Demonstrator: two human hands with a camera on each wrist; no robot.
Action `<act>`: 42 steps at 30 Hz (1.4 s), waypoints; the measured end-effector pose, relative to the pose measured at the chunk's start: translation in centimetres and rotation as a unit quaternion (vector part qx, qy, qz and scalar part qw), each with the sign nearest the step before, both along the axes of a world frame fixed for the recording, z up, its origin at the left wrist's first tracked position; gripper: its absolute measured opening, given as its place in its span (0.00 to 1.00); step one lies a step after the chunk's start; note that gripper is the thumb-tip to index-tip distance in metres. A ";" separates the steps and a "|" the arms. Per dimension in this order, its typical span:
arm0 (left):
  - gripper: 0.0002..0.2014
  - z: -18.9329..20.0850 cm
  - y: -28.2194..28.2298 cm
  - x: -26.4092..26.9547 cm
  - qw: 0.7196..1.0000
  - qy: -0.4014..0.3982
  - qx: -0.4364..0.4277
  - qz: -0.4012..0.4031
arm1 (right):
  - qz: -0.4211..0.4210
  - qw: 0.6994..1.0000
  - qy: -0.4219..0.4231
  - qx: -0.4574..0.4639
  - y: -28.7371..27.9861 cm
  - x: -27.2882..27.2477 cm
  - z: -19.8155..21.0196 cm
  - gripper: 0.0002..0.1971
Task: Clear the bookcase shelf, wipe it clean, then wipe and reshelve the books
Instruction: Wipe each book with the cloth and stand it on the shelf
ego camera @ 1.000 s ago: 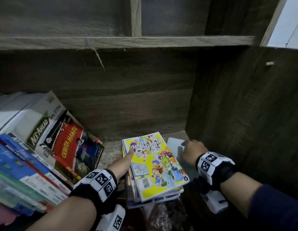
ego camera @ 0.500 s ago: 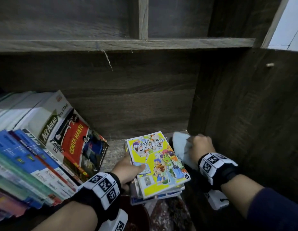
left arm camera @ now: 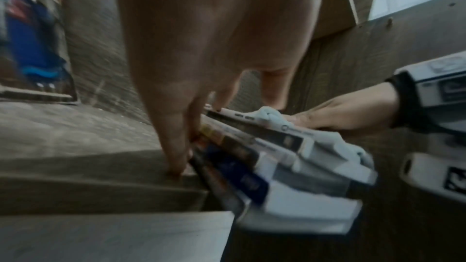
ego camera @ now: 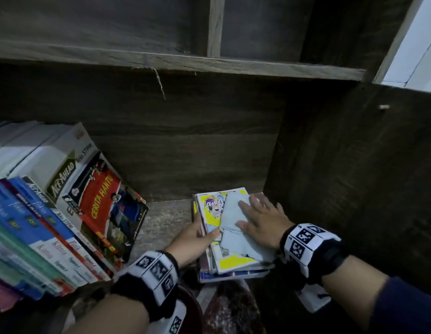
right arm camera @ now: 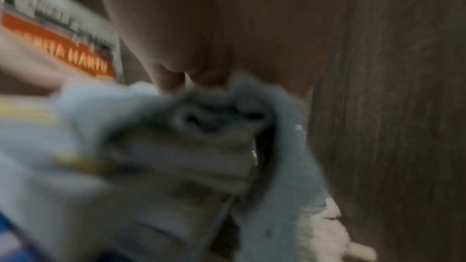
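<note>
The small stack of books (ego camera: 231, 239) lies flat at the right end of the shelf (ego camera: 161, 222), against the bookcase side wall (ego camera: 354, 189). A pale cloth (ego camera: 236, 225) is spread over its yellow top cover, pressed down by the right hand (ego camera: 262, 222) with fingers flat and extended. The left hand (ego camera: 195, 239) grips the stack's left edge, thumb on top.

Judging by this, book wiping is underway; the leaning row of books (ego camera: 65, 213) at left probably awaits reshelving upright.

The left wrist view shows fingers (left arm camera: 176, 146) reaching down the spines to the shelf; the right wrist view is too blurred to add much.
</note>
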State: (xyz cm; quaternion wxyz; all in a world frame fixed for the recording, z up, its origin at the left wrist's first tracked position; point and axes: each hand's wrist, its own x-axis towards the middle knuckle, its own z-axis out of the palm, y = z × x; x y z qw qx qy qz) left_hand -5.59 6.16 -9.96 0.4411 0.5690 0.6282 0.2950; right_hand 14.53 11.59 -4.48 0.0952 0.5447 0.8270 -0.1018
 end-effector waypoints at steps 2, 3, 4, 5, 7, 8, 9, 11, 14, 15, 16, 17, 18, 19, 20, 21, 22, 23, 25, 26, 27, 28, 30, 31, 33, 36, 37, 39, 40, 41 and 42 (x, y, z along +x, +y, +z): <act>0.42 -0.8 -1.2 -0.8 0.997 0.011 0.008 -0.070 | 0.029 0.998 -0.038 -0.039 1.1 -0.2 -0.9 0.31; 0.45 -1.3 -1.5 -1.3 0.993 0.046 0.012 -0.104 | 0.043 0.997 -0.055 -0.034 1.6 -0.4 -1.1 0.31; 0.45 -1.8 -1.7 -1.7 0.988 0.093 0.008 -0.120 | 0.055 0.996 -0.070 -0.025 2.2 -0.8 -1.1 0.31; 0.43 -2.1 -2.1 -1.9 0.983 0.131 0.015 -0.129 | 0.061 0.995 -0.081 -0.023 2.6 -1.2 -0.9 0.31; 0.41 -2.2 -2.5 -1.7 0.982 0.142 0.006 -0.122 | 0.063 0.993 -0.090 -0.036 3.7 -2.3 -0.6 0.31; 0.41 -2.0 -2.7 -1.5 0.985 0.132 -0.006 -0.114 | 0.064 0.993 -0.093 -0.042 4.2 -2.9 -0.5 0.31; 0.42 -1.7 -2.8 -1.3 0.986 0.125 -0.008 -0.109 | 0.066 0.992 -0.096 -0.044 4.6 -3.4 -0.4 0.31; 0.41 -1.6 -2.7 -1.1 0.988 0.112 -0.022 -0.099 | 0.070 0.993 -0.086 -0.047 5.2 -4.4 -0.4 0.31; 0.41 -1.6 -2.6 -0.8 0.993 0.086 -0.027 -0.082 | 0.087 0.993 -0.047 -0.065 5.2 -5.2 -0.3 0.30; 0.41 -1.6 -2.8 -0.7 0.994 0.078 -0.023 -0.076 | 0.095 0.992 -0.034 -0.073 4.9 -5.1 -0.2 0.30; 0.41 -1.6 -2.8 -0.6 0.995 0.070 -0.022 -0.069 | 0.102 0.991 -0.022 -0.082 4.6 -4.9 -0.2 0.30; 0.40 -1.7 -2.9 -0.5 0.996 0.064 -0.022 -0.064 | 0.107 0.990 -0.011 -0.090 4.2 -4.6 -0.1 0.30; 0.40 -1.9 -2.8 -0.5 0.996 0.059 -0.023 -0.062 | 0.110 0.989 0.000 -0.097 3.7 -4.1 -0.2 0.31; 0.40 -1.9 -2.8 -0.4 0.996 0.059 -0.023 -0.062 | 0.112 0.988 0.009 -0.102 3.2 -3.6 -0.2 0.31; 0.39 -2.0 -2.8 -0.4 0.996 0.062 -0.025 -0.063 | 0.112 0.988 0.018 -0.105 2.7 -3.1 -0.2 0.31; 0.39 -2.1 -2.7 -0.5 0.995 0.068 -0.029 -0.065 | 0.112 0.987 0.025 -0.109 2.0 -2.4 -0.3 0.30; 0.38 -2.2 -2.6 -0.5 0.994 0.074 -0.036 -0.068 | 0.113 0.987 0.033 -0.114 1.4 -1.7 -0.4 0.30; 0.38 -2.1 -2.5 -0.5 0.994 0.076 -0.043 -0.071 | 0.115 0.985 0.041 -0.119 0.7 -1.0 -0.4 0.29; 0.36 -2.0 -2.3 -0.5 0.992 0.079 -0.057 -0.076 | 0.115 0.985 0.057 -0.120 -0.6 0.3 -0.6 0.26; 0.35 -1.9 -2.3 -0.4 0.992 0.079 -0.061 -0.075 | 0.115 0.985 0.060 -0.114 -1.1 0.8 -0.7 0.25; 0.33 -1.7 -2.3 -0.3 0.993 0.076 -0.061 -0.069 | 0.117 0.986 0.058 -0.107 -1.6 1.1 -0.9 0.25; 0.31 -1.6 -2.3 0.0 0.994 0.071 -0.057 -0.056 | 0.121 0.987 0.051 -0.096 -1.8 1.3 -1.1 0.25; 0.27 -1.5 -2.2 0.7 0.996 0.071 -0.038 -0.024 | 0.127 0.989 0.032 -0.070 -1.8 1.5 -1.5 0.26; 0.28 -1.4 -2.2 1.1 0.996 0.082 -0.030 -0.011 | 0.128 0.990 0.026 -0.060 -1.9 1.5 -1.7 0.26; 0.26 -1.8 -1.9 2.0 0.994 0.109 -0.017 0.017 | 0.123 0.991 0.020 -0.048 -2.0 1.4 -2.0 0.27; 0.22 -2.8 -1.5 3.2 0.990 0.126 0.000 0.066 | 0.109 0.994 0.011 -0.031 -2.3 1.0 -2.4 0.28; 0.22 -3.1 -1.3 3.4 0.989 0.129 0.006 0.077 | 0.098 0.995 0.010 -0.026 -2.1 0.9 -2.5 0.28; 0.23 -3.6 -1.0 3.5 0.987 0.130 0.012 0.092 | 0.074 0.997 0.003 -0.013 -0.7 0.7 -2.6 0.30; 0.23 -3.7 -0.9 3.5 0.987 0.129 0.015 0.095 | 0.063 0.998 -0.003 -0.001 0.3 0.7 -2.5 0.30; 0.23 -3.9 -0.8 3.6 0.987 0.130 0.018 0.097 | 0.055 0.998 -0.009 0.007 1.3 0.5 -2.5 0.30; 0.23 -4.0 -0.8 3.7 0.986 0.129 0.020 0.101 | 0.054 0.998 -0.014 0.011 2.1 0.4 -2.6 0.30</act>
